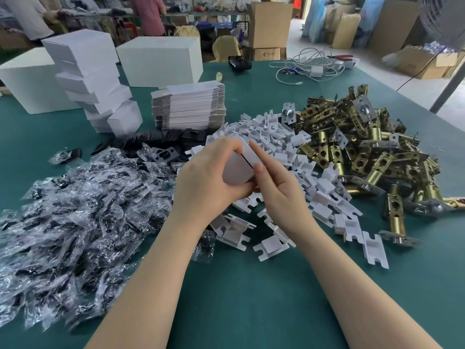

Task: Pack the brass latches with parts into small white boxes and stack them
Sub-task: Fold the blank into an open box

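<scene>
Small white box (237, 170), held just above the green table (239, 311) near the brass latches (364, 147). Left hand (203, 177) cups it with curled fingers; right hand (274, 182) pinches its end flap. Likely light, thin, crushable card: grip the edges gently.

Green table (251, 311) bears latches (364, 152), bags (75, 210), boxes (95, 79).
</scene>
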Motion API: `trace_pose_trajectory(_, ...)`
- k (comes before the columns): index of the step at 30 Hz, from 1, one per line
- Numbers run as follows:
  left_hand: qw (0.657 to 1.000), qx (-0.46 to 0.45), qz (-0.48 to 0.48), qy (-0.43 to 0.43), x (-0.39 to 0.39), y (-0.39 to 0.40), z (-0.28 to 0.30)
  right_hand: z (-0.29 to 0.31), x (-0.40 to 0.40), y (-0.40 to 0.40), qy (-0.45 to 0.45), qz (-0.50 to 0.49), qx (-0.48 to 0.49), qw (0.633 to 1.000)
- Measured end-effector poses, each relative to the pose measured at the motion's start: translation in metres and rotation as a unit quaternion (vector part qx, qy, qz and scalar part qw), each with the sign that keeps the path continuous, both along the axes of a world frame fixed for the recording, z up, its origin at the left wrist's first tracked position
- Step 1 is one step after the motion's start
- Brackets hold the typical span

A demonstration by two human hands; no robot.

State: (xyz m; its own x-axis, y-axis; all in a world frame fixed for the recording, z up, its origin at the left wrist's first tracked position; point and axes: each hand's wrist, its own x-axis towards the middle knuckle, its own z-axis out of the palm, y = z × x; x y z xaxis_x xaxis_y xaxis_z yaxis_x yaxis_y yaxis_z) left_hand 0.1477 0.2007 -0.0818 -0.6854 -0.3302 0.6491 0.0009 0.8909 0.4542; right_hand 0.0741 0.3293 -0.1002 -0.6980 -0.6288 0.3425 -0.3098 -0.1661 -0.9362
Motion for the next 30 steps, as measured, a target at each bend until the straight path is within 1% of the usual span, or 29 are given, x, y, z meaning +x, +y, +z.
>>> trace_pose_trajectory(4,1.0,0.001,0.005,-0.022,0.0002,-0.0011,-0.0008,0.0006,-0.0011,0.0011,0.028,-0.007,0.003,1.0)
trace_pose_trajectory(7,0.999,0.028,-0.005,-0.017,0.0011,-0.0016,-0.0007,0.0,-0.002,0.0014,0.057,-0.015,0.025,0.998)
trace_pose_trajectory(11,0.999,0.048,-0.003,-0.011,0.0029,-0.0016,0.0002,-0.0027,-0.0015,0.0012,0.076,-0.028,0.028,0.996)
trace_pose_trajectory(17,0.999,0.044,-0.002,-0.008,0.0025,-0.0008,-0.0024,-0.0042,-0.0029,0.0014,0.061,-0.032,0.032,0.997)
trace_pose_trajectory(20,1.0,0.029,0.003,-0.006,0.0021,-0.0012,-0.0034,-0.0029,-0.0019,0.0016,0.055,-0.038,0.04,0.997)
trace_pose_trajectory(25,1.0,-0.012,0.008,-0.001,0.0009,-0.0007,-0.0037,-0.0041,-0.0041,0.0033,0.088,-0.044,0.057,0.993)
trace_pose_trajectory(28,1.0,0.006,0.01,-0.008,0.0011,-0.0017,-0.0024,-0.0033,-0.0045,0.0039,0.114,-0.047,0.067,0.99)
trace_pose_trajectory(30,1.0,0.004,0.007,-0.015,0.0015,-0.0023,-0.0021,-0.0034,-0.0052,0.003,0.089,-0.041,0.063,0.993)
